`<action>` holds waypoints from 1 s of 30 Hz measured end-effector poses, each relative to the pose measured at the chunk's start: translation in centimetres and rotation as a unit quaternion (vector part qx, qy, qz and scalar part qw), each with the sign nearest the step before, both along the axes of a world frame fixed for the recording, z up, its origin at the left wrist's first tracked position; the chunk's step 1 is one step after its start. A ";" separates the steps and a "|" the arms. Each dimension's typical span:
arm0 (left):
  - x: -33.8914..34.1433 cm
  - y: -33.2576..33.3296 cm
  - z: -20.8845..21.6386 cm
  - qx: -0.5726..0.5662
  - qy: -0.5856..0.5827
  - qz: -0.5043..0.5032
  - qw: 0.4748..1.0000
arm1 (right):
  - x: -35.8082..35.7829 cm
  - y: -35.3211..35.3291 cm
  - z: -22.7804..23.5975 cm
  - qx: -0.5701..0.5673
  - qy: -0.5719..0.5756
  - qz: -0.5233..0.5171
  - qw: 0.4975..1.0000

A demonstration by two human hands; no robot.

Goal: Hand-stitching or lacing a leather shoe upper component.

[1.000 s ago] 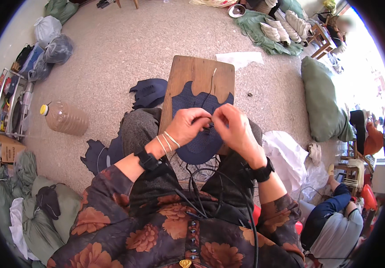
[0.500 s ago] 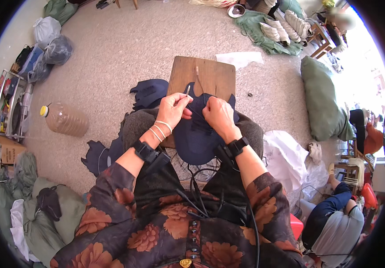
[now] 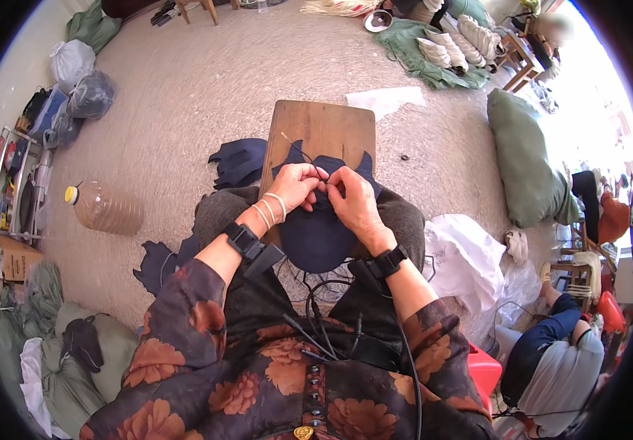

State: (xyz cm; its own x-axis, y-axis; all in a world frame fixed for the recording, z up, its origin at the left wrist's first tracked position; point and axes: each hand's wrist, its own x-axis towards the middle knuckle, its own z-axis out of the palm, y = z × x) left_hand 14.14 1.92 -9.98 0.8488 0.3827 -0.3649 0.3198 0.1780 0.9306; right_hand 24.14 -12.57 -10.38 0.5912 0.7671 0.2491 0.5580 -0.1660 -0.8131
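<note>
A navy fabric piece, cut like a shoe upper with pointed tabs, lies over my lap and the near part of a wooden board. Above its middle my two hands meet, fingertips almost touching. Between them runs a thin dark cord, its pale stiff end sticking up over the board. My left hand, with pale bands at the wrist, pinches this cord. Thumb and forefinger of my right hand are pinched on the cord as well. The fingers partly hide where cord and fabric meet.
More navy pieces lie left of the board and beside my left knee. A large yellow-capped plastic bottle stands on the floor at left. White cloth lies at right, near a long green sack and a seated person.
My hands have come together from a small gap. The cord end that lay across the board now points up to the left from the fingers. The view has shifted slightly.
</note>
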 end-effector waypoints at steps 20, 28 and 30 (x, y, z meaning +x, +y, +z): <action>-1.0 -1.5 0.2 0.060 -0.114 0.063 0.990 | 1.4 -2.1 1.2 0.101 0.356 -0.118 0.922; -4.1 1.4 -1.0 0.093 0.008 0.091 0.991 | 3.2 -6.4 1.4 -0.104 -0.237 -0.151 0.954; -4.3 1.5 -0.7 0.119 0.030 0.079 0.989 | 3.3 -6.6 2.3 -0.137 -0.214 -0.140 0.957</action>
